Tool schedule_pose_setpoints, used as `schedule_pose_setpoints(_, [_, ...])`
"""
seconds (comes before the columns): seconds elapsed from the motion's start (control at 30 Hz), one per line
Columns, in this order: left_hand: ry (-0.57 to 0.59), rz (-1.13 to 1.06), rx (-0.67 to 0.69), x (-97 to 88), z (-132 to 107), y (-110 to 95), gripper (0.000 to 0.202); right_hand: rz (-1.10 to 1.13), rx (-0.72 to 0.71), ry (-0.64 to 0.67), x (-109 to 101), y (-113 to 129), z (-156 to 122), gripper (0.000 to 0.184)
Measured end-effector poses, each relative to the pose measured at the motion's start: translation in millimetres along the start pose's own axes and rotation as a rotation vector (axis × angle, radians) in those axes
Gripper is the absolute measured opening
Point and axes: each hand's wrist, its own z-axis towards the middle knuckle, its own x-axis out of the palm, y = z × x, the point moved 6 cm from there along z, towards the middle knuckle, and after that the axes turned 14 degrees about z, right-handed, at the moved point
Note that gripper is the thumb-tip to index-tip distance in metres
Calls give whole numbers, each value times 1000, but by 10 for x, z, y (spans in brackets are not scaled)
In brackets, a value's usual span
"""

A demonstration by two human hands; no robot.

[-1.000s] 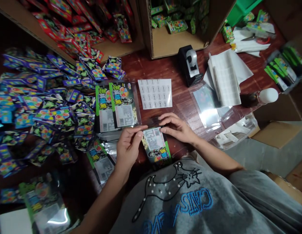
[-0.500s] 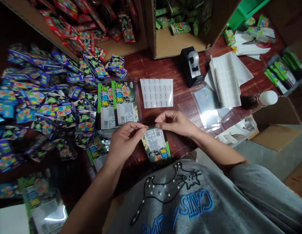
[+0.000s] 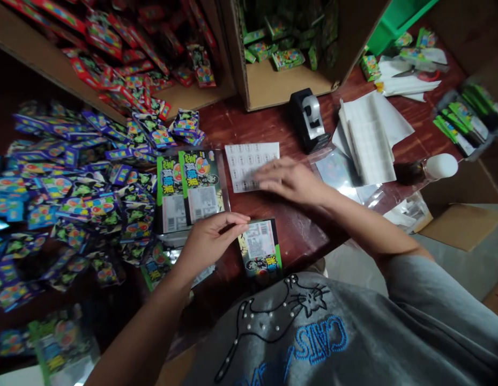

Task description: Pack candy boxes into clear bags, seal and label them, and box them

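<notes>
My left hand (image 3: pixel 215 238) pinches the top left corner of a printed candy bag (image 3: pixel 260 241), which has a pale label and black, green and yellow print. The bag lies upside down to me, close to my shirt. My right hand (image 3: pixel 291 179) is smeared by motion, its fingers stretched out over the lower right of a white sheet of round stickers (image 3: pixel 249 158). I cannot tell whether its fingertips touch the sheet. Left of the sheet, two similar printed bags (image 3: pixel 200 201) lie overlapping on clear plastic.
Purple candy packets (image 3: pixel 88 182) are heaped at the left. Cardboard boxes hold red packets (image 3: pixel 132 59) and green packets (image 3: pixel 288 59) at the back. A black tape dispenser (image 3: pixel 307 120), folded papers (image 3: pixel 369 139) and a white-capped bottle (image 3: pixel 439 167) stand or lie to the right.
My right hand has left the bag's top edge and moved up and away to the sticker sheet, its fingers spreading. My left hand has stayed at the bag's corner. The view has shifted slightly.
</notes>
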Motion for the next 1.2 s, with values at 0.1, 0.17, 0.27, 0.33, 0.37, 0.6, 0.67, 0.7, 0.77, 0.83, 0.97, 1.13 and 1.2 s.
schedule_pose_setpoints(0.1, [57,177,126,15,218,-58,21,-345,38,-72,-327,-360,542,43])
schedule_pose_setpoints(0.17, [68,277,188,16,341,-99,19,-454,95,12,-402,-592,829,46])
schedule_pose_setpoints(0.27, [117,293,225,55,472,-108,17,-491,129,148,-372,-776,1014,37])
schedule_pose_setpoints(0.33, [161,262,214,101,533,-73,17,-497,124,149,-346,-795,1009,28])
schedule_pose_setpoints(0.37, [177,247,200,123,560,-47,17,-512,118,130,-339,-787,986,23])
schedule_pose_setpoints(0.6, [198,162,160,193,652,49,20,-593,-71,148,-123,-453,673,34])
schedule_pose_setpoints(0.67, [181,166,135,182,610,53,19,-425,-104,174,-64,-235,504,33])
schedule_pose_setpoints(0.7, [166,162,119,169,574,49,18,-290,-95,186,-49,-127,411,29])
schedule_pose_setpoints(0.77, [144,106,88,147,483,24,16,59,-7,224,-22,35,227,19])
schedule_pose_setpoints(0.83, [154,12,57,147,391,-8,16,422,143,284,48,100,65,26])
schedule_pose_setpoints(0.97, [151,-53,-1,160,298,-47,18,794,390,335,267,18,-105,43])
schedule_pose_setpoints(1.13, [112,-57,-8,168,286,-83,16,838,464,324,467,-149,-78,49])
schedule_pose_setpoints(1.2, [113,-64,-15,171,279,-94,17,796,465,318,485,-191,-63,52])
